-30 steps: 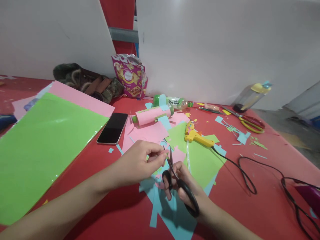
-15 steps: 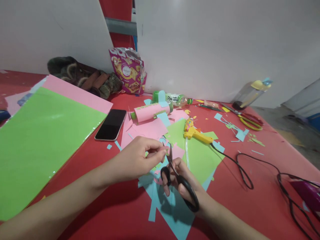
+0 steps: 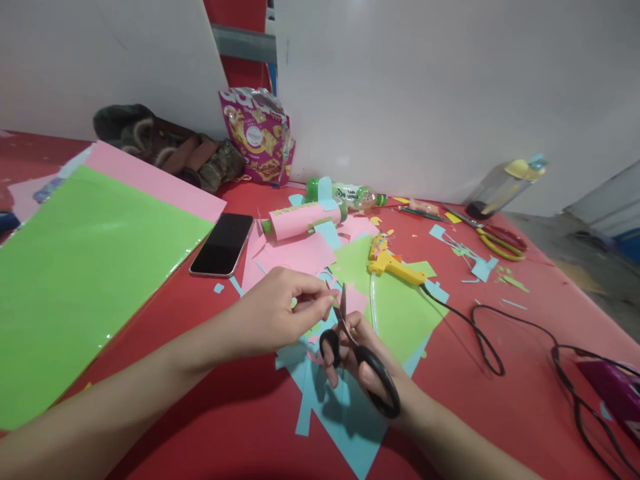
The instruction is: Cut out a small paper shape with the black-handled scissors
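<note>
I see left hand (image 3: 277,313), fingertips pinched shut on tiny paper scrap (image 3: 327,302), held above blue offcuts (image 3: 345,413) at table's near edge. Right hand (image 3: 365,340) grips black scissors (image 3: 344,319), blades upright, just beside scrap. My judgement, 2 risks: blade nicks pinching fingertip, because scrap so small; scrap slips from pinch.

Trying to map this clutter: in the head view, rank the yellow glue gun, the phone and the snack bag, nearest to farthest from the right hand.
1. Yellow glue gun, just beyond the right hand.
2. Phone, farther off to the left.
3. Snack bag, against the back wall.
</note>
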`<action>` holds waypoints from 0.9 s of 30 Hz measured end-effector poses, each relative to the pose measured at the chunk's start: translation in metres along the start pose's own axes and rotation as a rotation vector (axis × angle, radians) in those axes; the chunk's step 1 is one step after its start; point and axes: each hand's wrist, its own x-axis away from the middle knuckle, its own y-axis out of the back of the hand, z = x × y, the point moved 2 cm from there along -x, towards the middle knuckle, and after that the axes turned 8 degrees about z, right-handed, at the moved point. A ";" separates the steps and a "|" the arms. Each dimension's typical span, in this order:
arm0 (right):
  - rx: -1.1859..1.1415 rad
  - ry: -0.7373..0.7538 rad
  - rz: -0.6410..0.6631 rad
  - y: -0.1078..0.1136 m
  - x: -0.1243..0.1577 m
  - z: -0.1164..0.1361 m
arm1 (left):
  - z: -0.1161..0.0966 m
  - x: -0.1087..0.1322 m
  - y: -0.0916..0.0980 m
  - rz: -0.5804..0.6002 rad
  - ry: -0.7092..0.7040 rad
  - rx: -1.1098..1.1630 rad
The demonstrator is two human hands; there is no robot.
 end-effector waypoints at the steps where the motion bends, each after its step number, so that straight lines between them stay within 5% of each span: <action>1: 0.000 -0.002 0.001 0.000 0.000 0.000 | 0.000 0.000 0.000 0.001 -0.004 -0.003; 27: 0.016 -0.055 -0.050 -0.002 0.000 0.001 | -0.001 0.000 0.000 -0.002 -0.022 -0.074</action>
